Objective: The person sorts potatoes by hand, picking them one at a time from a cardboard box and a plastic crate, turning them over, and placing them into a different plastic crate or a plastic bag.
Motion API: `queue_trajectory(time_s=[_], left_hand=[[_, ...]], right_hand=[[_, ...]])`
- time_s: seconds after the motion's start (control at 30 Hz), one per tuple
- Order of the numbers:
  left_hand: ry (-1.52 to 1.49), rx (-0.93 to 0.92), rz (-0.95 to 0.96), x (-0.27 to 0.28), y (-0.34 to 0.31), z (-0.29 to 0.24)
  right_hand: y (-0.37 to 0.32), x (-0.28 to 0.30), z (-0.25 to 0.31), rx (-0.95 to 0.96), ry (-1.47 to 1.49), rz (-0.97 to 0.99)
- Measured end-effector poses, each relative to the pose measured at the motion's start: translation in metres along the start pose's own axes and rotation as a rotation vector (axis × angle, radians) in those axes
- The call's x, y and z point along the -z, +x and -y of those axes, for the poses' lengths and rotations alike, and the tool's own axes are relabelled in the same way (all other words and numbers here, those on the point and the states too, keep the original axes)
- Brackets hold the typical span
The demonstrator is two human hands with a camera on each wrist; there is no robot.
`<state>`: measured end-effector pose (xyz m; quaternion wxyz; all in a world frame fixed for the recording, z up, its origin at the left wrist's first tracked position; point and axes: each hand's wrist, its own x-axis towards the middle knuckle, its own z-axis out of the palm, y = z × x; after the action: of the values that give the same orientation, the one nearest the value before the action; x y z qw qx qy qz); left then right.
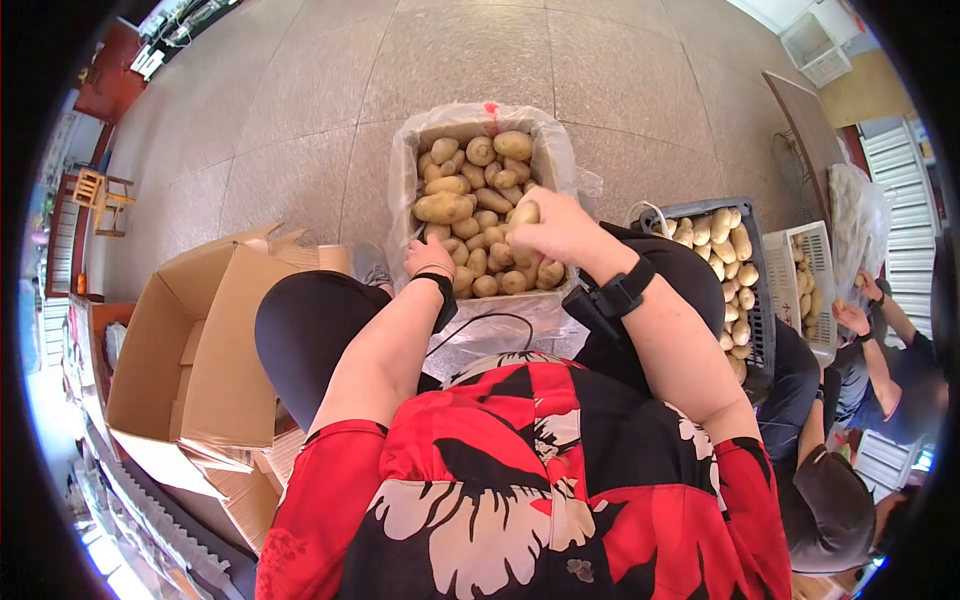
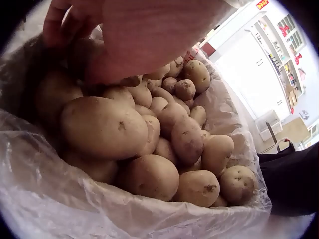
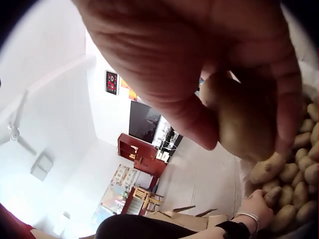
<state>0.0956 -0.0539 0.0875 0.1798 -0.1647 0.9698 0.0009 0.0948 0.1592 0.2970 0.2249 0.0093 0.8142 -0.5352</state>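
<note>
A plastic-lined box (image 1: 402, 190) full of potatoes (image 1: 480, 150) stands between the person's knees. Over its right side, the right hand (image 1: 562, 235) grips one potato (image 3: 246, 122) between thumb and fingers, raised above the others. The left hand (image 1: 428, 256) is down inside the box at the left wall, its thumb and fingers bent around a shaded potato (image 2: 83, 56). A large potato (image 2: 104, 128) lies just below that hand in the left wrist view. The left fingertips are partly in shadow there.
At the right stand a dark crate (image 1: 765, 290) of potatoes and a white basket (image 1: 825, 290) holding more. Another person's hand (image 1: 852, 318) is beside the basket. An open cardboard box (image 1: 235, 345) stands at the left. Tiled floor (image 1: 290, 110) stretches ahead.
</note>
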Motion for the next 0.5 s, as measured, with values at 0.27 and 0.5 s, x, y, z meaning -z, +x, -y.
queue_trajectory(time_s=[0.27, 0.5], left_hand=[[0.082, -0.131, -0.129, 0.023, -0.007, -0.016], [-1.745, -0.211, 1.449, 0.066, -0.034, -0.068]], right_hand=[[-0.004, -0.015, -0.031, 0.168, -0.642, 0.127], [0.005, -0.02, -0.041, 0.154, -0.614, -0.047]])
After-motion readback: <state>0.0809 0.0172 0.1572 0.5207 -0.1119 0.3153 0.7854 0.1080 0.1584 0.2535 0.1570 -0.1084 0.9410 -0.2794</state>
